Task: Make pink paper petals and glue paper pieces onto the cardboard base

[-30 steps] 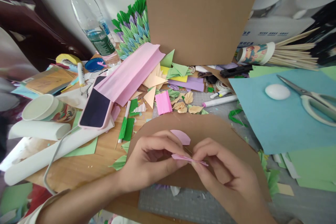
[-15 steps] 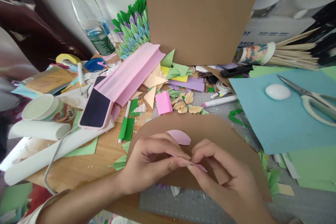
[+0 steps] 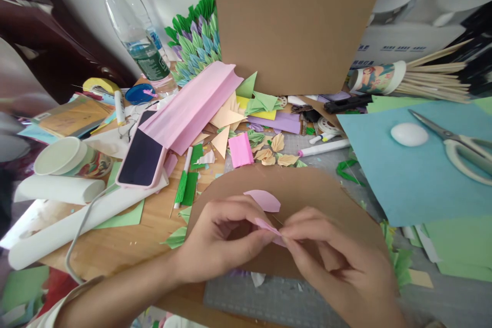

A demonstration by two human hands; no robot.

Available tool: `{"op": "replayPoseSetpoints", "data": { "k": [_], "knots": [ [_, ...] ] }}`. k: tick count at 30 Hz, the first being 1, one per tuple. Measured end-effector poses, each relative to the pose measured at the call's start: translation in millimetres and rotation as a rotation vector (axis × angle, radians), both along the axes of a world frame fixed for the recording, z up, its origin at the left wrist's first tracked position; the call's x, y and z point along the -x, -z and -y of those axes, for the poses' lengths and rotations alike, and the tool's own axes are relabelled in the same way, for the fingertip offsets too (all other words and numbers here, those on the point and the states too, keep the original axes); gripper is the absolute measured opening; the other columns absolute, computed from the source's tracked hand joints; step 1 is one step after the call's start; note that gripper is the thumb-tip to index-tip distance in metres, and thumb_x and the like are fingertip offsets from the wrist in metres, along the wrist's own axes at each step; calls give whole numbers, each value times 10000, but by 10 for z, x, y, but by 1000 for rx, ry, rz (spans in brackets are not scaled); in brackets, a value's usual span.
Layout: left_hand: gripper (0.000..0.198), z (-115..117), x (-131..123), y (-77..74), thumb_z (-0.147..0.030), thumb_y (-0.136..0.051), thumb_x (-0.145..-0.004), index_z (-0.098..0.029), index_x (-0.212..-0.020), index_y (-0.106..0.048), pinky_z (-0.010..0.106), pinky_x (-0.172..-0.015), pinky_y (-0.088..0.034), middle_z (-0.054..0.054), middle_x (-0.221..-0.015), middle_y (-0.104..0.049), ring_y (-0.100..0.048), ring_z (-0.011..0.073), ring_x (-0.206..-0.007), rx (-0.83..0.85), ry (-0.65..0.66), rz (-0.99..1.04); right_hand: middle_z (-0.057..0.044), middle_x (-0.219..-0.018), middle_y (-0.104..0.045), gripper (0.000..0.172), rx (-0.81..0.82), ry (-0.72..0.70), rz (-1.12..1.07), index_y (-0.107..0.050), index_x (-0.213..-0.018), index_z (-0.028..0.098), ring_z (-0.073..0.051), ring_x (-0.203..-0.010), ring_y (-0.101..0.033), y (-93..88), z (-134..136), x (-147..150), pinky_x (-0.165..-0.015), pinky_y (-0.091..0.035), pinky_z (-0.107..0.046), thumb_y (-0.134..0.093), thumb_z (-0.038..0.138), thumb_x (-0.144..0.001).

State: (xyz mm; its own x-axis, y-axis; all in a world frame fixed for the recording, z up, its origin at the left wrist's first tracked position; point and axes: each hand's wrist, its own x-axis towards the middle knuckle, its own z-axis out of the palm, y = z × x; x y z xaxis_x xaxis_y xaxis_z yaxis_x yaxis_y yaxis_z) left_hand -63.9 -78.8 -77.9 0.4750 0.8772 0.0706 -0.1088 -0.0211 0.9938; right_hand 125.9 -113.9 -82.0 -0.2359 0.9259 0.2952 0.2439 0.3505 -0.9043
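A small piece of pink paper (image 3: pixel 267 226) is pinched between both hands over the brown cardboard (image 3: pixel 307 184). My left hand (image 3: pixel 226 236) grips its left part between thumb and fingers. On the other side, my right hand (image 3: pixel 330 246) has thumb and fingertips closed on the right end of the same piece. Just beyond the fingers, a second pink paper petal (image 3: pixel 265 200) lies flat on the cardboard. Folded cream paper leaves (image 3: pixel 277 151) and a bright pink paper block (image 3: pixel 240 150) sit past the cardboard's far edge.
A phone (image 3: pixel 140 156) lies at left under folded pink paper (image 3: pixel 196 107). Bottles (image 3: pixel 146 59) and a paper cup (image 3: pixel 61 156) stand behind and left. Scissors (image 3: pixel 449 138) rest on blue paper (image 3: pixel 369 164) at right. A tall cardboard sheet (image 3: pixel 300 25) stands at the back.
The pink paper piece has turned and now shows more above the left thumb. My right fingers have shifted slightly right along it. The loose petal has stayed put.
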Motion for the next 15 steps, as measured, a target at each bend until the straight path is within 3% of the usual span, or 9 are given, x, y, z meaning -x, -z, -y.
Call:
{"op": "replayPoseSetpoints", "data": {
  "k": [5,8,12,15],
  "knots": [
    [85,-29,2,-1,-94,-742,-765,-93,-850,-754,238,-728,-528,93,-775,-723,-644,151,-749,-17,39,35,-34,-856,-712,254,-394,-10,289,-665,-1032,181,-124,-796,-669,-25,-57,-64,-738,-573,-220,-578,26,-851],
    [81,-25,0,6,-104,-746,-781,-95,-859,-765,227,-729,-530,95,-791,-735,-654,150,-768,12,19,19,-40,-884,-735,264,-533,6,395,-663,-1066,170,-147,-851,-676,-24,-70,-89,-827,-570,-262,-578,26,-861],
    [101,-14,-1,-3,-80,-700,-826,-111,-888,-773,237,-741,-541,92,-813,-745,-665,149,-778,-16,4,-3,-45,-893,-733,274,-543,36,388,-647,-1078,178,-156,-862,-666,-30,-63,-71,-784,-581,-281,-575,30,-858],
    [142,-19,7,-26,-54,-688,-831,-127,-916,-775,239,-743,-548,87,-820,-754,-680,149,-778,-68,23,20,-50,-881,-694,267,-396,54,252,-626,-1043,178,-154,-843,-652,-44,-50,-28,-709,-579,-263,-622,45,-811]
  ]
}}
